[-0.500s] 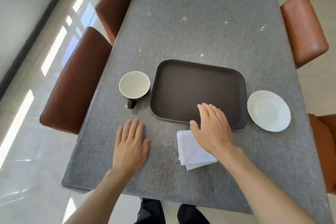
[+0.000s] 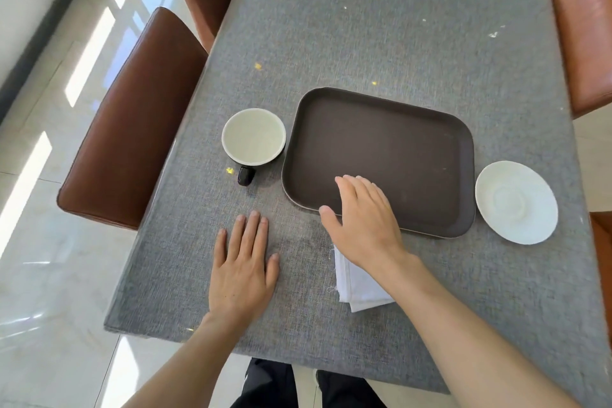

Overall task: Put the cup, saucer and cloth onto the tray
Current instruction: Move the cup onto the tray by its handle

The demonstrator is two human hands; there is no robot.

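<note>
A dark brown tray [image 2: 397, 139] lies in the middle of the grey table with nothing on it. Left of it stands a cup [image 2: 253, 137], black outside and pale inside, its handle pointing toward me. A white saucer [image 2: 516, 202] sits just right of the tray. A folded white cloth [image 2: 356, 288] lies in front of the tray, partly hidden under my right wrist. My right hand [image 2: 364, 225] hovers open over the tray's near edge, fingers spread. My left hand [image 2: 243, 267] rests flat and open on the table, below the cup.
The table [image 2: 381, 26] is covered in grey fabric. Brown leather chairs [image 2: 132, 122] stand along the left side, orange-brown ones [image 2: 586, 36] on the right. The table's near edge is just below my forearms, with glossy tiled floor to the left.
My right hand has shifted slightly left and forward over the tray's near edge, uncovering a little less of the cloth. The left hand stays flat on the table.
</note>
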